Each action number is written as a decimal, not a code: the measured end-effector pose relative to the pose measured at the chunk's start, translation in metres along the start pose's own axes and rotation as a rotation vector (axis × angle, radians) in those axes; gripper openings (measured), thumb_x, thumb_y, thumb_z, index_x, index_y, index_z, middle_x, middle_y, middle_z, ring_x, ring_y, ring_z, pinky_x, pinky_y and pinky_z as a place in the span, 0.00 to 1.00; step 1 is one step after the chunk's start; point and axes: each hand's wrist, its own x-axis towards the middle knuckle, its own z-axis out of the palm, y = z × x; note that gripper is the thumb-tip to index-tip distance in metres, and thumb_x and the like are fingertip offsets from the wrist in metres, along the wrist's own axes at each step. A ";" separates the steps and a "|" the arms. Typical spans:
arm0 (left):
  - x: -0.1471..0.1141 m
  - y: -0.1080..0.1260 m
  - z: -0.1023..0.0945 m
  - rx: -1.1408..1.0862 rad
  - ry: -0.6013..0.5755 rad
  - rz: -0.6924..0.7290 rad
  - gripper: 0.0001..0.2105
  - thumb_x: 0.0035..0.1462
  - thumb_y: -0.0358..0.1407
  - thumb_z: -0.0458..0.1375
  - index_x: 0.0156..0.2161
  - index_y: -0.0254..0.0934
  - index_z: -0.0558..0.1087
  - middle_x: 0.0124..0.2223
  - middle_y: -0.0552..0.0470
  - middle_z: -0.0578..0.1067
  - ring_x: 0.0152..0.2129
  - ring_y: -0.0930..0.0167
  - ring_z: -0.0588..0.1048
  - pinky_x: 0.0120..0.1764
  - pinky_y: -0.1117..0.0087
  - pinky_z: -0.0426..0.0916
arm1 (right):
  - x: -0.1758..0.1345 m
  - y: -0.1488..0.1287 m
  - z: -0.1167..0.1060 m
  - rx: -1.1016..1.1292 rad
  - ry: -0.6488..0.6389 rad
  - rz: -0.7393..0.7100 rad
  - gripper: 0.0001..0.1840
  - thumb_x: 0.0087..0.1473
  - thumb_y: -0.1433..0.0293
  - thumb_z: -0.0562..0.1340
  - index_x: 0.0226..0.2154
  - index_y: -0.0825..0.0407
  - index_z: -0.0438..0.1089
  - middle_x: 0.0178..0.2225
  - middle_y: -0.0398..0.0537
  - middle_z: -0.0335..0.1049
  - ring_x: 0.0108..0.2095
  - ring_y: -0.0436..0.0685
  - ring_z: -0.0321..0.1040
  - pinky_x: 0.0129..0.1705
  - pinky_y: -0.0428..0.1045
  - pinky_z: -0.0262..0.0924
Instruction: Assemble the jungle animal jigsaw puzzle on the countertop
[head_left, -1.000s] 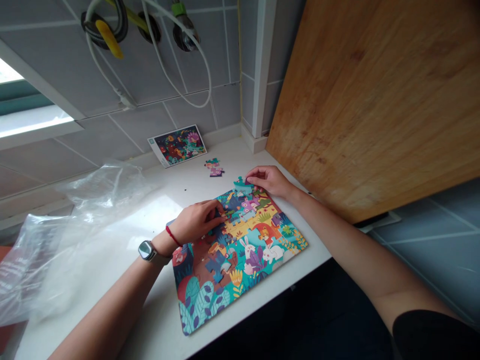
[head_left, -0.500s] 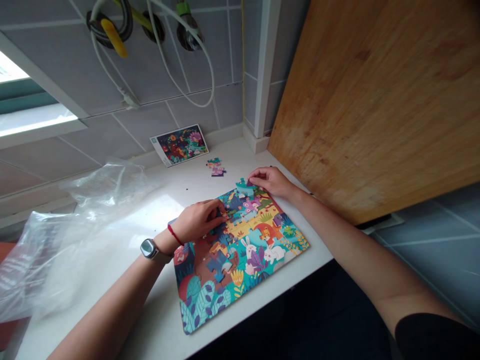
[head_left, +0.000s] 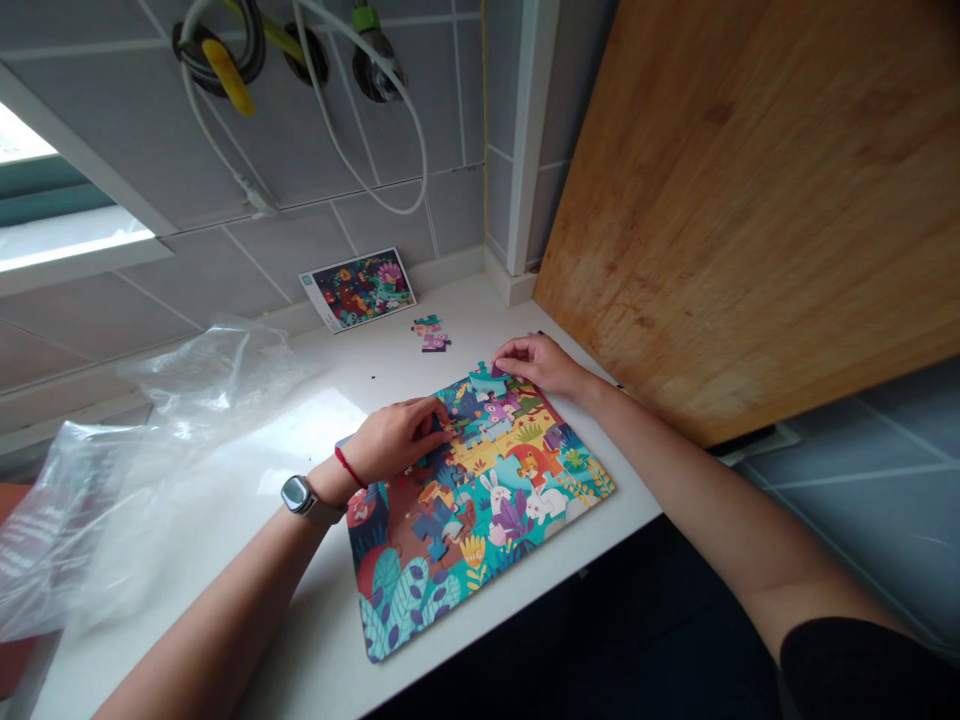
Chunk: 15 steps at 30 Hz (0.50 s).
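Note:
A colourful jigsaw puzzle [head_left: 517, 500] with rabbits, a lion and leaves lies on the white counter, partly assembled in its board. At its far edge my right hand [head_left: 544, 363] pinches a teal jigsaw piece [head_left: 487, 381] between thumb and fingers; the piece overlaps the puzzle's upper part. My left hand [head_left: 397, 438] rests over the puzzle's upper left with curled fingers, thumb and forefinger close together. Whatever may be between those fingertips is hidden. Several loose pieces [head_left: 431, 334] lie just beyond the puzzle.
A printed picture card [head_left: 360, 290] leans against the tiled wall. Crumpled clear plastic bags [head_left: 172, 440] spread over the counter's left side. A wooden panel [head_left: 750, 200] stands close on the right. White cables [head_left: 360, 180] hang from the wall above.
My right hand has moved slightly left and down with the teal piece, which sits lower over the puzzle's far edge. My left hand has stayed nearly still.

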 end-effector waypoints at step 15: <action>0.001 0.001 -0.001 -0.007 0.002 0.009 0.15 0.67 0.51 0.57 0.43 0.42 0.74 0.30 0.56 0.73 0.24 0.70 0.71 0.28 0.71 0.60 | 0.001 -0.002 0.001 0.044 0.041 0.020 0.21 0.43 0.56 0.75 0.34 0.54 0.78 0.28 0.45 0.78 0.28 0.52 0.71 0.30 0.47 0.63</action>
